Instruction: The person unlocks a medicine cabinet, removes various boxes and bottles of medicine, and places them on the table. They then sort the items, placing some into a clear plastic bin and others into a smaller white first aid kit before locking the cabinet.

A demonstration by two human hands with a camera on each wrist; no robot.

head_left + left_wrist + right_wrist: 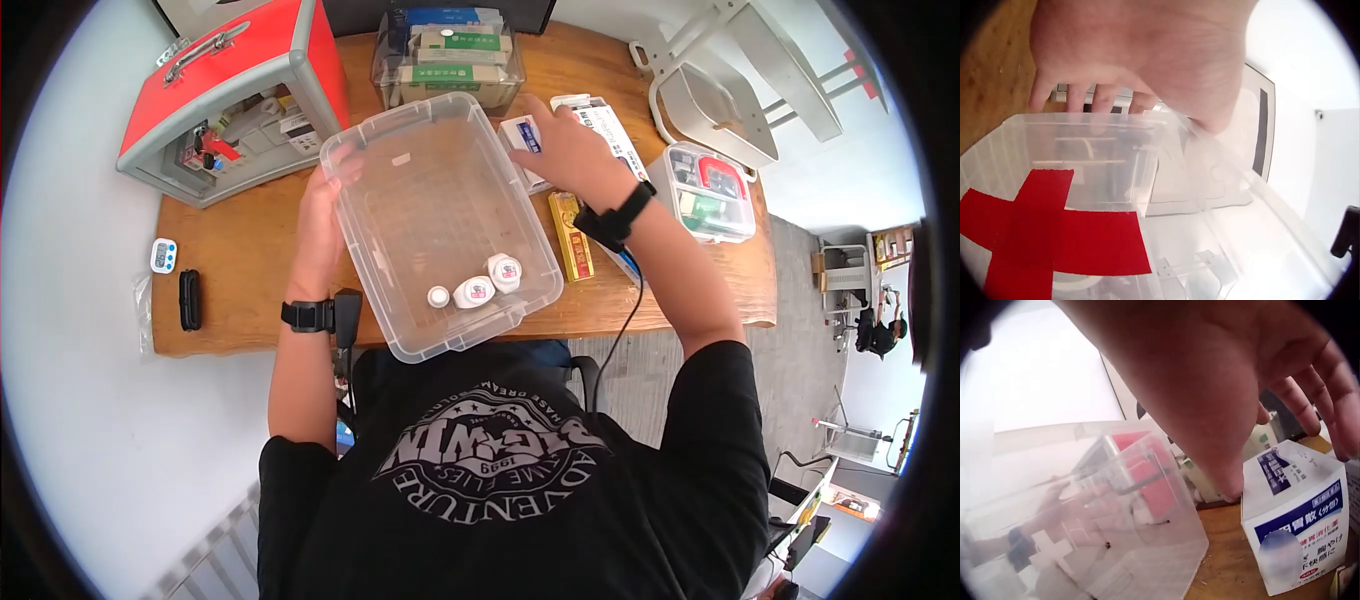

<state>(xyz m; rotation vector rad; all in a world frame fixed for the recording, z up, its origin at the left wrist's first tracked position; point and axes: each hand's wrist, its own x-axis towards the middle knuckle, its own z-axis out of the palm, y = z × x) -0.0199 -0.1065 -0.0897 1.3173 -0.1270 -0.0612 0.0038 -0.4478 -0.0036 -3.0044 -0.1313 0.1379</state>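
Left edge of table [230, 320]: timer [163, 255] and black case [190, 300]. Far left corner: red-topped case [270, 45].

Left hand [318, 230]: grips the left rim of the clear tub [400, 225] near its far left corner; fingers lie behind the wall, dimly seen through the plastic. Forearm runs nearly straight out from the body, wrist beside the tub's left side.

Far edge, middle: clear bin [448, 98] with packets.

Tub: mid-table, askew, its near end reaching past the near edge. Whether its base rests on the wood, cannot tell. Three white bottles [474, 292] sit in its near right part. Red cross [1063, 240] on a wall.

White box [526, 135]: just right of the tub's far right corner. Right hand [575, 150] is over it, fingers spread and gripping nothing, thumb beside its upper edge. Contact: cannot tell. Forearm slants in from the near right, wrist above the table.

Yellow box [572, 235]: along the tub's right side. Lidded box [728, 222]: by the right edge.

Technique (judgement): a firm left hold, rim level, should stop the bottles rolling. For a pick of the white box, thumb and fingers are best set on opposite side faces, squeezing lightly since card dents; a straight lift would clear the rim and the yellow box.
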